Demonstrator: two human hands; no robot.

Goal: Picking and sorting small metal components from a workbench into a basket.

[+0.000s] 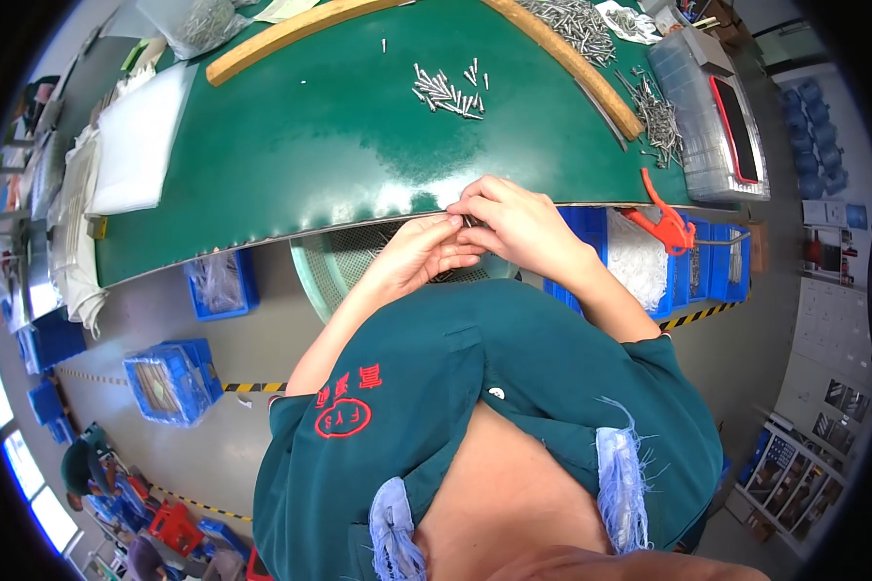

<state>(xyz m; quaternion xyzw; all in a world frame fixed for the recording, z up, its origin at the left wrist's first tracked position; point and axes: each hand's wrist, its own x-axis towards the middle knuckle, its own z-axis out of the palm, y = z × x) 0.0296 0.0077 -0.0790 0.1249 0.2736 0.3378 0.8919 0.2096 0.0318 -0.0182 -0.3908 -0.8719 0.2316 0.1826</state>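
At the near edge of the green table [291, 174], my left hand [421, 254] and my right hand [509, 221] meet. Their thumbs and fingertips pinch together around something small and dark, mostly covered by the fingers. Beyond them on the tabletop lies a loose pile of small silver screw-like parts [441, 94], with a single one [384, 45] apart to the left. Under the hands, below the table edge, a light green perforated basket [325, 266] holds more small metal parts, partly hidden by my arms.
Wooden strips [591, 82] border the work area, with heaps of metal parts [567, 29] behind. A clear plastic box [688, 116] carries a red-edged phone [734, 129]. A red-handled tool [664, 225] hangs by blue bins [717, 261] at right. White sheets [140, 140] lie left.
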